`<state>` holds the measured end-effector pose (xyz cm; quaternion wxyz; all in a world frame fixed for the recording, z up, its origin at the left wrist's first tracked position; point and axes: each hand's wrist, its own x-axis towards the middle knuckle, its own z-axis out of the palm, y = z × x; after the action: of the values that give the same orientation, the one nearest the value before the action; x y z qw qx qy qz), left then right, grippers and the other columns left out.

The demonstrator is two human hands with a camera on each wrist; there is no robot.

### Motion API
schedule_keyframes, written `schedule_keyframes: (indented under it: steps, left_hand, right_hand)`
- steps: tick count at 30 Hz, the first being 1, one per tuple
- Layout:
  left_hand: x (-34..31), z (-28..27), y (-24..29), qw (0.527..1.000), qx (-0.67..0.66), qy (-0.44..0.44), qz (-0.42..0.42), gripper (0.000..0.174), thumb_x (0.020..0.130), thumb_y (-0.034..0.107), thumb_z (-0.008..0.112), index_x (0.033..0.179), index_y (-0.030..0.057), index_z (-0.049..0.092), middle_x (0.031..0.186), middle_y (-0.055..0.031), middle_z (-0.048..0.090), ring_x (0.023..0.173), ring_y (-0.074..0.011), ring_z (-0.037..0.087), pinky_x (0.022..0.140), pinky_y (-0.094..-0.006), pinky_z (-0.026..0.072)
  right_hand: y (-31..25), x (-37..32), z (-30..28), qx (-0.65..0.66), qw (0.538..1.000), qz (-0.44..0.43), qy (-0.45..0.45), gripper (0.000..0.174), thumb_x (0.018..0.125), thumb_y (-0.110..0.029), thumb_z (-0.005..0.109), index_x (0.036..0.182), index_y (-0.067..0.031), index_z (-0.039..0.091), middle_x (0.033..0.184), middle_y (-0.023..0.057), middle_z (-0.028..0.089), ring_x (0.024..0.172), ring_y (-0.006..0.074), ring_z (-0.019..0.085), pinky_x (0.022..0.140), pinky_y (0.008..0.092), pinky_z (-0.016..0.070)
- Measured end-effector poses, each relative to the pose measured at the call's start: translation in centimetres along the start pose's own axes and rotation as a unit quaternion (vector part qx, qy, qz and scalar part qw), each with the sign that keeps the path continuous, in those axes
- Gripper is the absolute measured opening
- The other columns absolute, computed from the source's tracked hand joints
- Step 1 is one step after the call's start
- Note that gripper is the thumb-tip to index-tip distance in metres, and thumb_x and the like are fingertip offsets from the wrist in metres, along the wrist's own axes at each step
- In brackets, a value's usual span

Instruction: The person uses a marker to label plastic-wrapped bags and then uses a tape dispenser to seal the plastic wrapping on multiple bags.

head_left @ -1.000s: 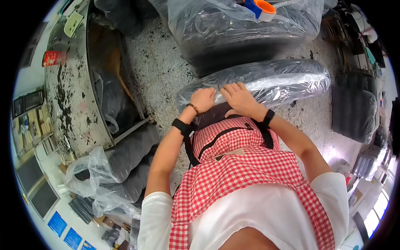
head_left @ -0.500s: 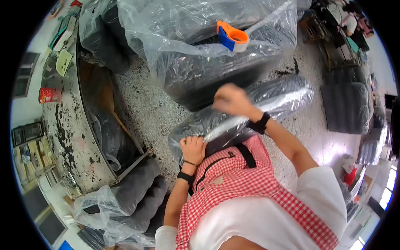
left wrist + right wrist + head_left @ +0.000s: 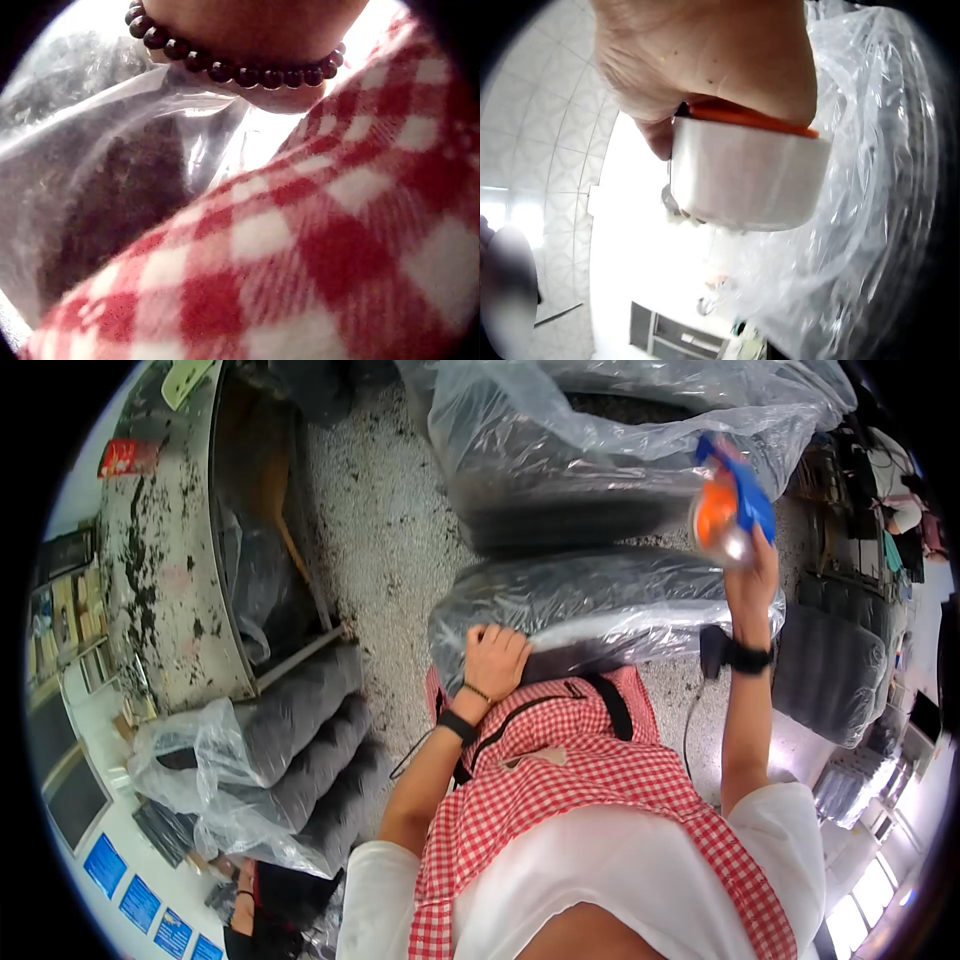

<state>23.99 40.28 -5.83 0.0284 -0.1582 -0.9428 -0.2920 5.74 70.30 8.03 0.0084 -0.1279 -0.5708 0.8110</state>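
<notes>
My right hand (image 3: pixel 752 585), raised at the right in the head view, grips a blue-and-orange tape dispenser (image 3: pixel 757 510), blurred there. In the right wrist view the dispenser's wide tape roll (image 3: pixel 750 172) shows under my fingers. A long dark cushion wrapped in clear plastic (image 3: pixel 610 592) lies crosswise in front of the red-checked apron (image 3: pixel 560 745). My left hand (image 3: pixel 495 662) rests on the near left part of its plastic, pressing at the edge. In the left wrist view, a beaded bracelet and the apron cover most of the scene, and the fingers are hidden.
Behind the wrapped cushion stands a larger plastic-covered dark bundle (image 3: pixel 590 480), its film loosely open on top. Several dark cushions (image 3: pixel 300 735) are stacked at the left, partly in plastic. A worn, paint-flecked bench (image 3: pixel 165 580) stands at the far left, more dark cushions (image 3: pixel 835 660) at the right.
My right hand has left the wrapped cushion and picked up the tape dispenser from the large bundle, bringing it to the right. My left hand stays on the cushion's left part.
</notes>
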Motion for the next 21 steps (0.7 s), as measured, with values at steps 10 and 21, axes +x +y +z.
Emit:
schedule_keyframes:
  steps: [10, 21]
  left_hand:
    - [-1.7, 0.1, 0.3, 0.997, -0.069, 0.042, -0.010, 0.013, 0.085, 0.022, 0.057, 0.079, 0.0106, 0.058, 0.076, -0.0033, 0.058, 0.077, -0.0215, 0.053, 0.076, -0.0379, 0.0340]
    - [5.0, 0.1, -4.5, 0.998, -0.041, 0.003, -0.047, 0.025, 0.086, 0.033, 0.052, 0.079, 0.0111, 0.062, 0.073, -0.0061, 0.061, 0.078, -0.0250, 0.057, 0.075, -0.0402, 0.0353]
  right_hand:
    - [12.7, -5.1, 14.2, -0.123, 0.953, 0.239, -0.143, 0.037, 0.092, -0.035, 0.052, 0.083, -0.0003, 0.061, 0.066, 0.0080, 0.062, 0.052, 0.0154, 0.058, 0.051, 0.0280, 0.0471]
    - [7.7, -18.3, 8.8, -0.174, 0.959, 0.197, -0.108, 0.032, 0.095, -0.029, 0.049, 0.089, -0.0001, 0.061, 0.072, 0.0044, 0.062, 0.061, 0.0103, 0.060, 0.054, 0.0225, 0.0461]
